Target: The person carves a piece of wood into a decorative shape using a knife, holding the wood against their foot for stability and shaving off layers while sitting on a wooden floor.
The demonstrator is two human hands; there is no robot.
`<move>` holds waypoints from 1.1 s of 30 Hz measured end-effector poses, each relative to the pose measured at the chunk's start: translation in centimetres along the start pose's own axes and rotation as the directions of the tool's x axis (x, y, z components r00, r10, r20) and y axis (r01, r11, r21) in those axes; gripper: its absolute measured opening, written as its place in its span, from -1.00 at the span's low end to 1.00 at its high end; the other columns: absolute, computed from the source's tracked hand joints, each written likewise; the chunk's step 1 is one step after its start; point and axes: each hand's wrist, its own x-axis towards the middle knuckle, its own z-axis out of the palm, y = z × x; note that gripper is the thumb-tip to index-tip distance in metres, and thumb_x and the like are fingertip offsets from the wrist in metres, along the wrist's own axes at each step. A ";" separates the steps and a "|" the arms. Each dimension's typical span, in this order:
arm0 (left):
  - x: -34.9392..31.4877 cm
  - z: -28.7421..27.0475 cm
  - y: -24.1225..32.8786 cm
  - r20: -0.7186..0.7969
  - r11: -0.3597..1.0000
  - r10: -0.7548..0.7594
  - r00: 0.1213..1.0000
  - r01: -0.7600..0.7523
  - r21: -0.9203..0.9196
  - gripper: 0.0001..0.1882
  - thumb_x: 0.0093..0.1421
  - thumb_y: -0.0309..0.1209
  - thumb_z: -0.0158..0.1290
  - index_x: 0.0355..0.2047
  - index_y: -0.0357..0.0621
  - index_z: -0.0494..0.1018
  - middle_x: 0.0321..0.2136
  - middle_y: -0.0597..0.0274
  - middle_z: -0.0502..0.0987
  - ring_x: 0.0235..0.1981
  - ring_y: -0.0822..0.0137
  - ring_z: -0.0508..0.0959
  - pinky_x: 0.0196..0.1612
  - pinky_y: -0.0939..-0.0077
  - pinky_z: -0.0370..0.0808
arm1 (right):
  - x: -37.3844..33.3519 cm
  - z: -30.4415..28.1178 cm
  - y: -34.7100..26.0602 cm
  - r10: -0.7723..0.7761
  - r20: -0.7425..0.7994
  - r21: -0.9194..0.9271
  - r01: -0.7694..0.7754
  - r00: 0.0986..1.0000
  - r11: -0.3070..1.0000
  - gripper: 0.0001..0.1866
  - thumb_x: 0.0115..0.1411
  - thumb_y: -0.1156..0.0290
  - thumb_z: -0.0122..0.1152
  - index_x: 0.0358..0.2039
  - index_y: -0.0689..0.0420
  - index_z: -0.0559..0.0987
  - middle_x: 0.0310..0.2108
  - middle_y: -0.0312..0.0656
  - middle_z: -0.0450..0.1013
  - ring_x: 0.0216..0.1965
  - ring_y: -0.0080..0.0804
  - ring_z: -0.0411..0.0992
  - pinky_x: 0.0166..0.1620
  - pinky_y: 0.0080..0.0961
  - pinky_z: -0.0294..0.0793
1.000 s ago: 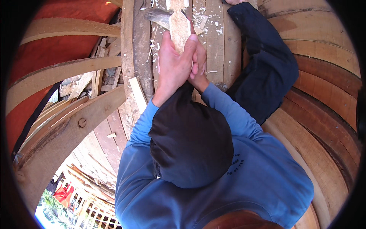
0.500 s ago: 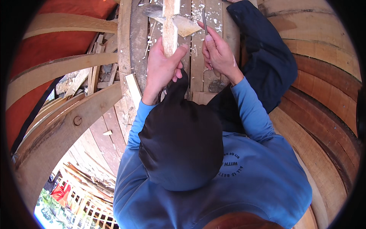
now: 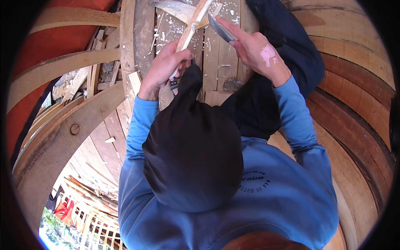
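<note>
My left hand (image 3: 166, 64) is closed round the near end of a pale carved wooden stick (image 3: 192, 31), which slants up and to the right. A notch shows in its middle. In my right hand (image 3: 260, 54) is a knife (image 3: 219, 29) with a curved grey blade; its handle is hidden in the fingers. The forefinger lies stretched along the blade, and the blade stands just right of the stick, apart from it. Beneath the stick's far part lies a flat pale grey-and-tan piece (image 3: 177, 10), partly covered.
Pale shavings are strewn over the plank floor (image 3: 210, 71). Dark trouser legs (image 3: 291, 62) bend along the right. Curved wooden ribs (image 3: 79, 129) stand on the left, and curved hull-like planks (image 3: 350, 104) rise on the right. Loose wood scraps (image 3: 93, 75) lie beyond the left ribs.
The stick has turned from upright to a rightward slant, and its narrower side shows. My right hand has moved right and rolled over, with the knife blade now tilted to the left.
</note>
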 end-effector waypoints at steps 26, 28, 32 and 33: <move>-4.8 1.3 2.1 -0.071 0.792 0.367 0.928 -0.271 0.547 -0.45 0.05 -0.37 0.15 0.06 -0.34 0.40 -0.13 -0.21 0.59 -0.09 -0.14 0.59 0.00 0.13 0.48 | 0.3 -0.3 -0.8 -0.264 -0.102 -0.092 0.255 0.959 0.962 -0.15 0.09 0.60 0.19 0.36 -0.46 0.35 -0.63 -0.03 0.43 -0.63 -0.05 0.45 -0.48 -0.15 0.48; -5.0 1.5 2.3 -0.076 0.786 0.368 0.927 -0.266 0.558 -0.44 0.04 -0.37 0.14 0.06 -0.35 0.39 -0.12 -0.27 0.57 0.00 -0.21 0.54 0.10 0.09 0.42 | 0.1 -0.6 -1.2 -0.291 -0.121 -0.114 0.278 0.949 0.954 -0.11 0.07 0.62 0.19 0.37 -0.46 0.34 -0.64 -0.06 0.42 -0.64 -0.07 0.45 -0.49 -0.16 0.47; -4.8 1.7 2.4 -0.102 0.733 0.299 0.949 -0.160 0.661 -0.45 0.04 -0.36 0.15 0.04 -0.37 0.38 -0.15 -0.28 0.57 -0.02 -0.21 0.56 0.06 0.09 0.44 | -0.3 -0.7 -1.6 -0.210 -0.035 -0.176 0.200 0.977 0.964 -0.14 0.06 0.69 0.20 0.35 -0.38 0.40 -0.60 0.01 0.44 -0.59 -0.04 0.48 -0.47 -0.17 0.49; -4.6 1.8 2.3 -0.103 0.736 0.293 0.951 -0.155 0.659 -0.46 0.04 -0.36 0.15 0.02 -0.37 0.38 -0.17 -0.29 0.57 -0.03 -0.22 0.56 0.06 0.09 0.44 | -0.4 -0.2 -1.3 -0.214 -0.040 -0.186 0.203 0.976 0.961 -0.13 0.07 0.69 0.20 0.35 -0.38 0.39 -0.60 0.01 0.43 -0.60 -0.03 0.47 -0.47 -0.18 0.49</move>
